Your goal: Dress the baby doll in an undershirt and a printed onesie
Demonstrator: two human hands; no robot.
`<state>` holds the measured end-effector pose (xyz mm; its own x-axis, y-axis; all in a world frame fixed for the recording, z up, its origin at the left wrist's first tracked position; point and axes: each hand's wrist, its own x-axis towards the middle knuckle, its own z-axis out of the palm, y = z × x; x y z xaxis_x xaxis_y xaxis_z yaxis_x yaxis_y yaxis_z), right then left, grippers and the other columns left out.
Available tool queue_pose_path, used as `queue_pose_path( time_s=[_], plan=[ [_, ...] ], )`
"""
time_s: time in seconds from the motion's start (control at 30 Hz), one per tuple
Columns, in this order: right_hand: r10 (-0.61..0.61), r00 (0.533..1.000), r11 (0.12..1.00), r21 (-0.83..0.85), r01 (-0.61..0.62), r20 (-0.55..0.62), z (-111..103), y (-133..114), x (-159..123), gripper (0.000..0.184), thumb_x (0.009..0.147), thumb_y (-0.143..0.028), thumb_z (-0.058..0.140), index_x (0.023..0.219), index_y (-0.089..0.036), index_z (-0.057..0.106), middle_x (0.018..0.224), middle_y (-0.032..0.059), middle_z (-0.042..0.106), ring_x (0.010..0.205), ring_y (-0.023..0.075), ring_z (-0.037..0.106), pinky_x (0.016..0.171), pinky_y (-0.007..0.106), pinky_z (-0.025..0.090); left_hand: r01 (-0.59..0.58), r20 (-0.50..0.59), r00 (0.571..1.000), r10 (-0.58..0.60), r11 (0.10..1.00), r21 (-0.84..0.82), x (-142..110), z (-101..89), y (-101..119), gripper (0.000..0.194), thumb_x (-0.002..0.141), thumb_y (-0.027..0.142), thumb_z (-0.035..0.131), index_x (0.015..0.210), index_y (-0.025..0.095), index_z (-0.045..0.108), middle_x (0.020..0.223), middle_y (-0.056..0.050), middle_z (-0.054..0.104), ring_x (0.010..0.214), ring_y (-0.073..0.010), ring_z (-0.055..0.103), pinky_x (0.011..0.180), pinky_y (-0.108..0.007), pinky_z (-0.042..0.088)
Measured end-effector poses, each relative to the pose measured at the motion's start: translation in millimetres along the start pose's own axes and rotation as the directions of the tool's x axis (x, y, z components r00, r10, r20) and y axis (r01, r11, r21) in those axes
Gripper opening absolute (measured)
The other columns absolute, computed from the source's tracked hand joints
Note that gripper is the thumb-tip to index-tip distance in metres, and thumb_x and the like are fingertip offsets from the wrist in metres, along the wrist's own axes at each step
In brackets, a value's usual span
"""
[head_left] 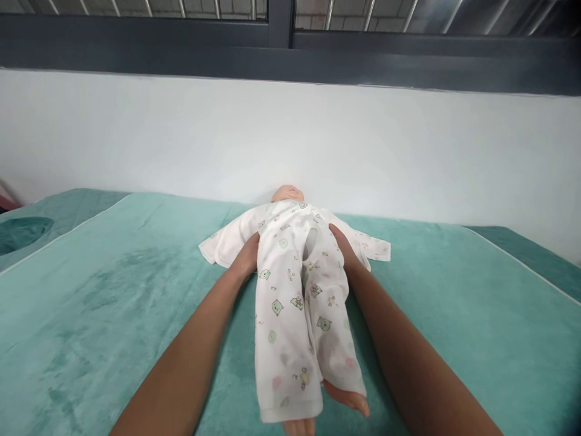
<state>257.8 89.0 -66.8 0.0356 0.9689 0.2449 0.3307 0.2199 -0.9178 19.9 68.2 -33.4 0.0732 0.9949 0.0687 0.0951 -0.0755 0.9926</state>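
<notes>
A baby doll [287,193] lies on its back, head toward the wall, in a white long-sleeved top [240,233] with its sleeves spread out. White baby trousers [281,339] with a small animal print cover its legs, and both bare feet [347,399] stick out at the hems. An opening shows at the crotch. My left hand [247,254] holds the trousers at the left side of the hips. On the opposite side my right hand [344,247] holds them too. Most fingers of both hands are hidden behind the cloth.
Under the doll is a green plush cover [136,303] with pale piping lines. A white wall [408,151] stands right behind the doll's head, below a dark window frame [281,60] with metal bars. A dark green round shape [22,235] lies at the far left.
</notes>
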Motion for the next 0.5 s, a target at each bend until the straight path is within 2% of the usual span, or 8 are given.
queue_pose_path(
  time_s=[0.1,0.2,0.33,0.5],
  plan=[
    [0.067,0.997,0.993,0.100,-0.070,0.033,4,3,1,0.026,0.072,-0.039,0.061,0.094,-0.025,0.062,0.099,0.0021,0.069,0.094,0.0249,0.060,0.081,0.036,0.048,0.047,-0.043,0.998,-0.050,0.996,-0.074,-5,3.5,7,0.020,0.074,0.022,0.065,0.093,0.017,0.070,0.109,-0.008,0.072,0.118,-0.0303,0.055,0.096,-0.039,0.047],
    [0.089,0.996,0.995,0.034,-0.088,-0.031,6,1,1,0.022,0.071,-0.035,0.061,0.090,-0.024,0.061,0.095,0.0020,0.069,0.094,0.0254,0.060,0.079,0.035,0.049,0.128,-0.056,0.989,-0.140,0.976,-0.178,-7,8.3,8,0.025,0.076,0.025,0.064,0.098,0.015,0.069,0.107,-0.009,0.072,0.107,-0.0271,0.061,0.089,-0.037,0.050],
    [0.114,0.989,0.992,-0.039,-0.118,-0.093,5,-3,2,0.016,0.071,-0.034,0.057,0.082,-0.024,0.060,0.095,0.0041,0.069,0.092,0.0255,0.060,0.077,0.035,0.049,0.184,-0.030,0.979,-0.200,0.942,-0.280,-4,13.5,1,0.026,0.073,0.030,0.066,0.093,0.014,0.068,0.092,-0.009,0.073,0.089,-0.0250,0.066,0.080,-0.038,0.054],
    [0.109,0.980,0.986,-0.109,-0.129,-0.168,7,3,12,0.009,0.067,-0.029,0.056,0.074,-0.024,0.057,0.094,0.0065,0.068,0.092,0.0269,0.059,0.080,0.036,0.046,0.241,0.008,0.964,-0.264,0.867,-0.436,4,16.6,-8,0.025,0.065,0.024,0.068,0.089,0.014,0.069,0.081,-0.008,0.073,0.079,-0.0250,0.068,0.076,-0.039,0.056]
  ],
)
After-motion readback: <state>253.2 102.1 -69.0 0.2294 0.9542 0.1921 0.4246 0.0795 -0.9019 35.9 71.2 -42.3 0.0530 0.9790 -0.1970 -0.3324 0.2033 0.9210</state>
